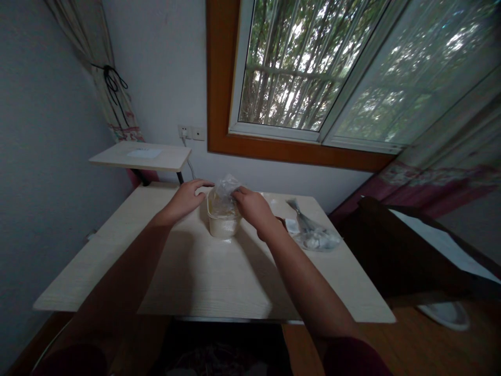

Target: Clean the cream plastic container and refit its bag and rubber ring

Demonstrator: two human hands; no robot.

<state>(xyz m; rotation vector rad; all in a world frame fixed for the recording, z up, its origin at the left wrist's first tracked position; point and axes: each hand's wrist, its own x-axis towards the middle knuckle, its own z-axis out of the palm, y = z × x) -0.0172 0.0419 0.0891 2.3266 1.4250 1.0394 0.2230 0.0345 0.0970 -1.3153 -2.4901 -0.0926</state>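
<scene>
A cream plastic basket (224, 227) with ribbed sides stands on the wooden table, toward its far edge. Out of its top rises a clear plastic bag (227, 191). My right hand (252, 206) pinches this bag at its right side, above the basket's rim. At the basket's left rim is my left hand (190, 196), its fingers apart and thumb stretched toward the rim; whether it touches the rim I cannot tell. What lies inside the basket is hidden by the bag and the rim.
Right of the basket lies a tied clear bag (317, 237) with pale contents, beside a small white item (291, 225). A raised shelf (156, 156) carrying a paper stands at the table's back left. Beyond the table's right edge is a dark brown piece of furniture (399, 256).
</scene>
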